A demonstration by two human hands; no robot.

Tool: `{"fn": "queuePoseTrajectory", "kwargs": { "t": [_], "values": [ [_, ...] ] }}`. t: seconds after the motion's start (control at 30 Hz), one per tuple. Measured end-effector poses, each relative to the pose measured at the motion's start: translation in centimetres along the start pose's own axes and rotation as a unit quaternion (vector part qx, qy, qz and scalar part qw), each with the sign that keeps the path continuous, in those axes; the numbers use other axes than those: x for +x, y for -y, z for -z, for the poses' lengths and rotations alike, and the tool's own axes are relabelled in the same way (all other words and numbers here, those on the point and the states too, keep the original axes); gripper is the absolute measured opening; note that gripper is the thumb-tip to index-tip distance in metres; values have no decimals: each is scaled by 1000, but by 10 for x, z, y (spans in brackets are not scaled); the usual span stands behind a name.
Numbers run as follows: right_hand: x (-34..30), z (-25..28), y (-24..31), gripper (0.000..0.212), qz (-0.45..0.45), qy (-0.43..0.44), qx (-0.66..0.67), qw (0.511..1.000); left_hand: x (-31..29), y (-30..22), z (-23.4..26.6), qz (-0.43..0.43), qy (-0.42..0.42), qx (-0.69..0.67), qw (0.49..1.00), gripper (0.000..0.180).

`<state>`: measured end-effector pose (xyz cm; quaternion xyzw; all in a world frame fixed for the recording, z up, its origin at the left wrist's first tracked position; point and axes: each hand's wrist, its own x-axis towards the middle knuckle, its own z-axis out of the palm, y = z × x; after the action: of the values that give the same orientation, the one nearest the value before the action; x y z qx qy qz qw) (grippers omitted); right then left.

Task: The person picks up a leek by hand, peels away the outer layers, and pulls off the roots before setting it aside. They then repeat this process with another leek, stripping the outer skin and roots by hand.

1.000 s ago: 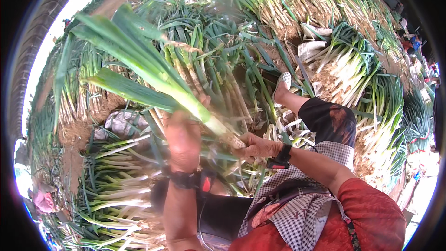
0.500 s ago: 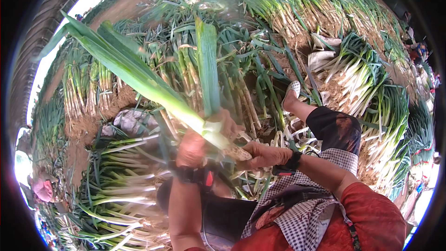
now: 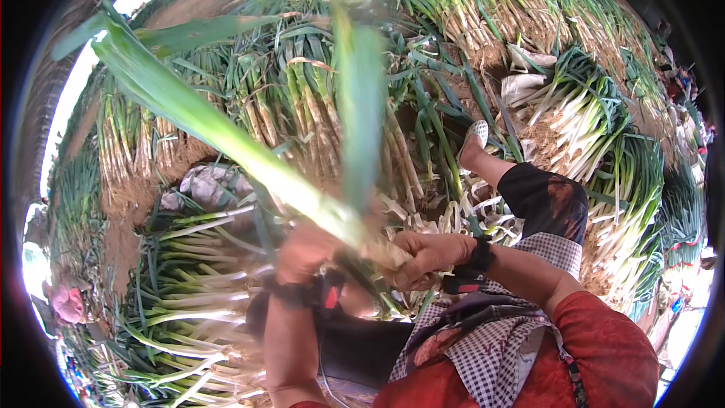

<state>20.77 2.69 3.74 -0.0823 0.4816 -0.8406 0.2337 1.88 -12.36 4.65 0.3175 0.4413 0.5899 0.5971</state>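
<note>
A thick leek (image 3: 249,143) slants across the middle, its green leaves fanning up to the far left and its pale root end low at the centre. My right hand (image 3: 430,255) is closed around that root end. Blurred by motion, my left hand (image 3: 306,253) is wrapped at the lower stalk from the left; its fingers are partly hidden behind the stalk. A broad green outer leaf (image 3: 361,106) stands apart from the stalk, nearly upright and smeared, with its base at the left hand's fingers.
Pale leeks (image 3: 196,317) lie piled by my left leg. Upright leek bundles (image 3: 313,106) with soil on them stand ahead. White-stemmed leeks (image 3: 578,140) are heaped at the right, beyond my foot (image 3: 474,142). Peeled scraps (image 3: 483,215) lie near my knees. A pale sack (image 3: 205,185) lies left.
My left hand has shifted slightly left and down. The separate leaf has swung to the right, wider from the stalk. The right hand keeps its hold on the root end.
</note>
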Motion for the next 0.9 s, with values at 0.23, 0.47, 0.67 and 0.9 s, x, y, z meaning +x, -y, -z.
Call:
{"fn": "queuePoseTrajectory", "kwargs": {
  "t": [0.23,0.47,0.67,0.9],
  "values": [
    [19,-4,54,21,78,-162,-107,978,12,7,-3,-180,-214,630,724,34],
    [27,15,-19,31,66,-250,-256,932,13,-44,5,-260,-214,1,942,84],
    [41,6,8,51,239,-306,-578,717,18,-51,7,-307,-191,-191,913,70],
    [69,25,49,35,232,-306,-658,648,31,-44,-7,-307,-206,-147,917,74]
  ]
}}
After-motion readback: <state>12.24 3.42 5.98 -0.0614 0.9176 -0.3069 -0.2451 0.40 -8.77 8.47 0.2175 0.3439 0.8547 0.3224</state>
